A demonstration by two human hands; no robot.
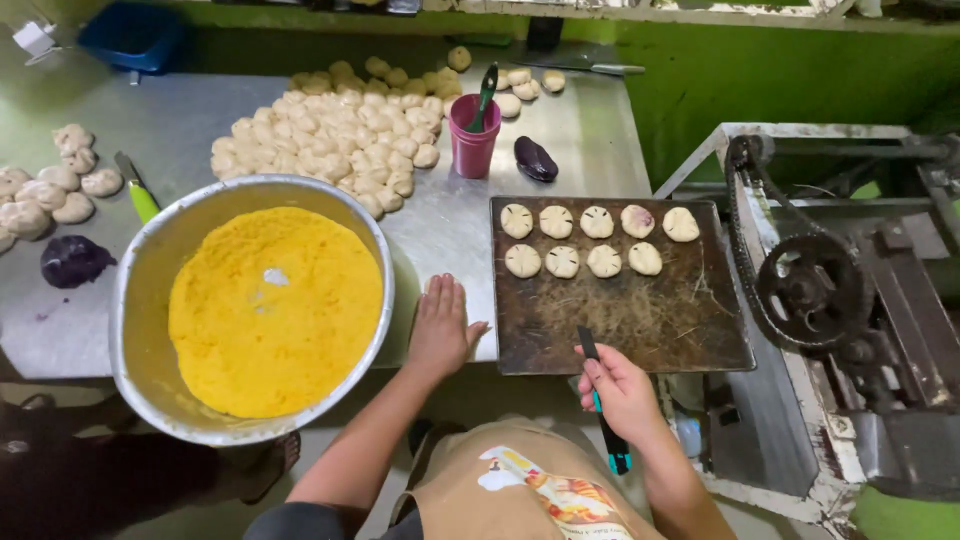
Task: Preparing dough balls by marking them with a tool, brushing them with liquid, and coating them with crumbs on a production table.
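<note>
lower centre: apron, tan with a printed patch. lower right of centre: right hand, fingers closed around a knife with a dark blade and teal handle end, blade tip reaching over the near edge of the tray. centre: left hand, fingers spread flat, palm down on the table, holding nothing, just beside the tray's left edge. left: large metal bowl of yellow crumbs, overhanging the table's near edge, a small white fleck in the middle. right of centre: dark tray, near half bare, nine scored dough rounds in two rows along its far half. right: machine with chain and sprocket. far left: purple lump, loose dough pieces, green-handled knife. upper centre: heap of dough balls; pink cup holding a green-handled tool; second purple lump beside it. upper left: blue tub.
</note>
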